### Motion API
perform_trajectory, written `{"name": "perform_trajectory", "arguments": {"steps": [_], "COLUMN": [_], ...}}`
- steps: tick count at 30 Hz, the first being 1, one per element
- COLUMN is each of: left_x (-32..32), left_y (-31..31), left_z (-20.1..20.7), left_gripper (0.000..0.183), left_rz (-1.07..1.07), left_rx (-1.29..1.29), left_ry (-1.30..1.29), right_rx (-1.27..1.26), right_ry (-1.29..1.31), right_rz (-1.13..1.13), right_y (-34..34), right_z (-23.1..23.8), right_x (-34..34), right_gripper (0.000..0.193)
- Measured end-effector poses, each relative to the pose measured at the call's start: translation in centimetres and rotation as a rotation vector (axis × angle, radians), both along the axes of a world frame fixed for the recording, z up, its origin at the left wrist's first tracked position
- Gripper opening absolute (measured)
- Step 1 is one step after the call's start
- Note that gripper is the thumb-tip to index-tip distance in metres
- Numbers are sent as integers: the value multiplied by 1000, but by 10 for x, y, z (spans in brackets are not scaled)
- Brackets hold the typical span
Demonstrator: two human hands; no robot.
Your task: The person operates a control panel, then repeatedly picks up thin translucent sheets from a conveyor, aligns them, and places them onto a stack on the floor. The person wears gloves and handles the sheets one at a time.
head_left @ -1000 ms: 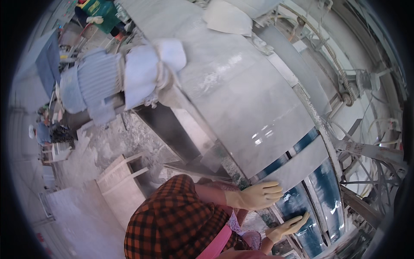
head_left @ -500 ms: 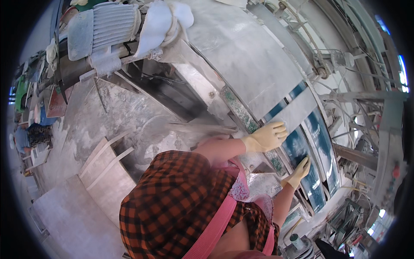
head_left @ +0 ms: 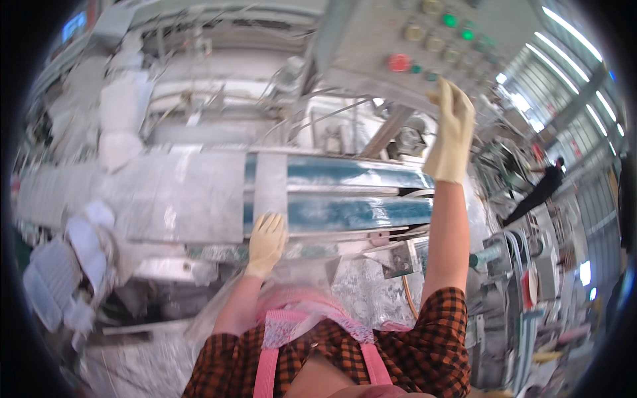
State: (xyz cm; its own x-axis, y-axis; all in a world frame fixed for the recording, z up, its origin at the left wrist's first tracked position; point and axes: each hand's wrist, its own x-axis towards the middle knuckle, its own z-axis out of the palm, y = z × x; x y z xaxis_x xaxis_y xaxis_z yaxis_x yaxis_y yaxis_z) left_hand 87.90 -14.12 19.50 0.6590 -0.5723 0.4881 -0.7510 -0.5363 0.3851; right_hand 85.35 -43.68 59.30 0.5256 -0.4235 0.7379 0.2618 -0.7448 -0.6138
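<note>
Both my hands wear cream rubber gloves. My left hand point(head_left: 267, 240) lies open, its fingers stretched over the near end of a narrow grey slab point(head_left: 271, 179). That slab lies crosswise over two wet-looking blue-green belts point(head_left: 352, 211), with a wide grey sheet point(head_left: 199, 192) just to its left. My right hand point(head_left: 452, 132) is raised with its fingers extended and nothing visible in it. Its fingertips are close to the lower buttons of a control panel point(head_left: 371, 60), which has a red button point(head_left: 399, 63) and several green ones; whether they touch is unclear.
White-dusted padding and cloths point(head_left: 73, 265) hang at the near left. Metal frames and pipes stand behind the belts. To the right are machine parts point(head_left: 524, 265) and, farther off, a person in dark clothes point(head_left: 541, 189).
The view has swung right, bringing the control panel in. My right hand has left the belt and risen to the panel. My left hand remains at the narrow slab's near end.
</note>
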Motion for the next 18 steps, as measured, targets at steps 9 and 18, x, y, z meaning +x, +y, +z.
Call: {"name": "perform_trajectory", "arguments": {"steps": [9,18], "left_x": [1,-1], "left_y": [-8,-3], "left_z": [-5,11], "left_gripper": [42,41], "left_rz": [-6,-19], "left_rx": [10,-25], "left_ry": [-64,-40], "right_rx": [-146,-201], "right_ry": [-100,-48], "right_rz": [-64,-189], "right_y": [-6,-1], "right_z": [102,73], "right_x": [71,68], "right_gripper": [39,44]}}
